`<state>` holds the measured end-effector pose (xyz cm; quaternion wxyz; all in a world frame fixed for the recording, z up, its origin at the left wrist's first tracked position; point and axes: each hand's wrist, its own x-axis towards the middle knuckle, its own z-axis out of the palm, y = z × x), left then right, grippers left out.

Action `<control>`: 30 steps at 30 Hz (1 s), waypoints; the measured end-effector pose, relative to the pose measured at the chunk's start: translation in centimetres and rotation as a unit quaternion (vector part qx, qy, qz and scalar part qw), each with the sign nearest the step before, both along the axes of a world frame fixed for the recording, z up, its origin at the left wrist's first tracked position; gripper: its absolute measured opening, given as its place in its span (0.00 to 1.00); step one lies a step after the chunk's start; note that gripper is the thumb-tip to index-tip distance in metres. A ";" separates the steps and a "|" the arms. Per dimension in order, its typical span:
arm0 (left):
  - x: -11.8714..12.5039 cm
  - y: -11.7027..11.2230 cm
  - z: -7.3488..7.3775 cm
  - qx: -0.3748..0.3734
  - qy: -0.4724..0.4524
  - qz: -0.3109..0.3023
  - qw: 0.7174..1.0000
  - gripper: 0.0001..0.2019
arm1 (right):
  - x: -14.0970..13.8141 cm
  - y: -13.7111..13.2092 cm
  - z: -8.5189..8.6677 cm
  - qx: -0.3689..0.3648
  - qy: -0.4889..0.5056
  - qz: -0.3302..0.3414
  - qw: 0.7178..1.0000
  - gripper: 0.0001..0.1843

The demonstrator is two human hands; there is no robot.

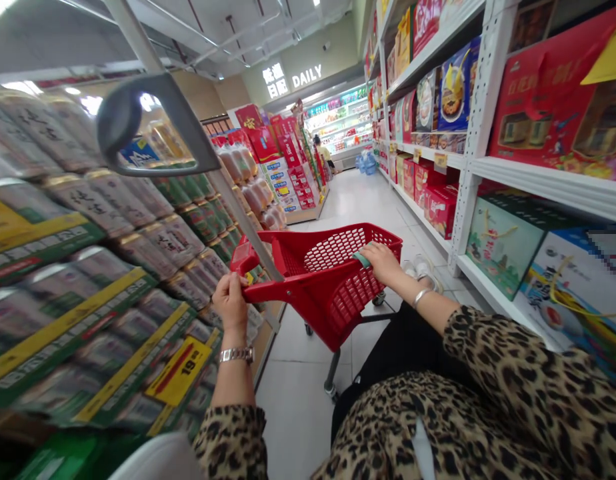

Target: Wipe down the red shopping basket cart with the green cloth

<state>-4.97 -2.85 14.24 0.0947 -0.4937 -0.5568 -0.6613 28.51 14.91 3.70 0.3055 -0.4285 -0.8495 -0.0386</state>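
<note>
My left hand point(231, 301) grips the near red bar of a red plastic shopping basket cart point(333, 283), with a metal wristwatch point(237, 355) on that wrist. My right hand point(382, 262) is closed over the cart's far rim, just beside a green grip point(362, 260). A silver bangle point(422, 298) circles my right wrist. Leopard-print sleeves cover both forearms near the elbows. A grey loop handle point(153, 127) tops a pole rising from the cart's left corner. The basket's inside looks bare.
Stacked drink multipacks point(78, 267) with a yellow price tag point(179, 371) fill the left. White shelves point(468, 200) of boxed gift sets line the right. A tiled aisle point(348, 207) runs ahead to lit refrigerators point(338, 127), with a person point(322, 152) standing far off.
</note>
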 end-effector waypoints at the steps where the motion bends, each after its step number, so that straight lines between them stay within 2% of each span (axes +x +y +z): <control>1: -0.4 0.7 0.1 -0.006 -0.007 0.010 1.000 0.21 | -0.3 0.1 0.2 -0.002 -0.004 0.001 1.000 0.25; 6: -1.8 3.0 0.1 -0.005 -0.034 0.043 0.999 0.21 | -1.4 0.0 1.1 -0.007 -0.007 0.000 1.000 0.19; 8: -2.0 3.1 -0.3 0.006 -0.042 0.056 0.998 0.19 | -1.6 -0.4 1.1 -0.007 -0.003 -0.004 1.000 0.18; 10: -1.7 2.7 -1.3 0.027 -0.046 0.076 0.996 0.15 | -1.6 -1.0 0.9 -0.007 0.005 -0.009 1.000 0.19; 12: -0.9 1.8 -3.2 0.053 -0.062 0.105 0.991 0.15 | -1.6 -1.7 0.4 -0.007 0.016 -0.013 1.000 0.21; 14: 0.5 1.0 -5.9 0.053 -0.110 0.118 0.985 0.25 | -1.7 -2.5 -0.2 -0.003 0.030 -0.016 0.999 0.24; 17: 3.1 0.2 -10.5 -0.057 -0.173 0.014 0.983 0.37 | -1.8 -3.6 -1.2 0.011 0.061 -0.008 0.998 0.27; 19: 4.7 0.2 -12.8 -0.098 -0.178 -0.020 0.979 0.41 | -1.9 -4.2 -2.0 0.021 0.080 0.006 0.997 0.27; 20: 5.3 0.3 -13.5 -0.114 -0.178 -0.013 0.977 0.42 | -2.0 -4.5 -2.3 0.025 0.087 0.013 0.996 0.28; 22: 5.9 0.5 -14.2 -0.149 -0.179 0.036 0.972 0.42 | -2.1 -5.0 -2.9 0.036 0.097 0.024 0.994 0.28; 25: 5.6 0.5 -13.8 -0.188 -0.180 0.104 0.960 0.38 | -2.7 -6.0 -2.9 0.049 0.106 0.026 0.993 0.27; 28: 4.5 0.0 -13.4 -0.194 -0.175 0.107 0.959 0.33 | -4.2 -7.3 -1.4 0.040 0.105 0.040 0.993 0.23; 30: 4.0 -0.6 -13.4 -0.198 -0.168 0.106 0.960 0.32 | -6.2 -8.5 0.2 0.029 0.098 0.079 0.992 0.21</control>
